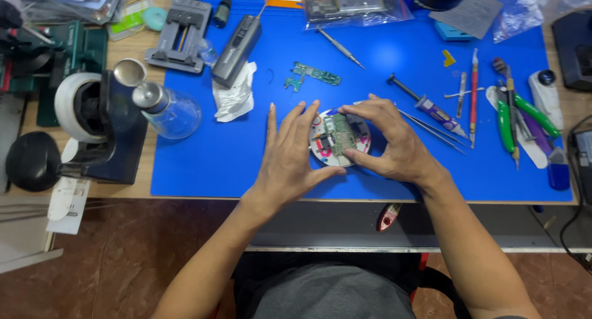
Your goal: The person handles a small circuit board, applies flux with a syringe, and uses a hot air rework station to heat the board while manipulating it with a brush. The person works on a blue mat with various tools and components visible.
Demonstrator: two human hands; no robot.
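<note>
We see both hands set on a round white plastic device shell (340,138) that carries a green circuit board (341,136). The shell lies flat on the blue rubber work mat (246,152), near the mat's near edge and about midway between its left and right sides.

The right hand (394,140) grips the shell between thumb and forefinger. The forefinger curves over the far rim and the thumb presses the near right rim, so the grip is closed on the shell. The remaining fingers curl loosely behind. The right forearm runs from the near right, with the wrist bent inward.

The left hand (290,152) is spread, fingers straight and pointing far. Its thumb tip touches the near left rim of the shell, and its forefinger lies along the left rim. We class this grip as apart: the hand steadies the shell and does not clamp it. The left forearm comes in from the near left.

Just right of the shell lie thin metal tweezers (431,131) and a purple-tipped syringe (428,106). A small green flex board (314,74) lies far of the shell. A clear glass bottle (169,109) and a dark microscope stand (105,131) sit at the left. A crumpled white tissue (234,97) lies left of the flex board.
</note>
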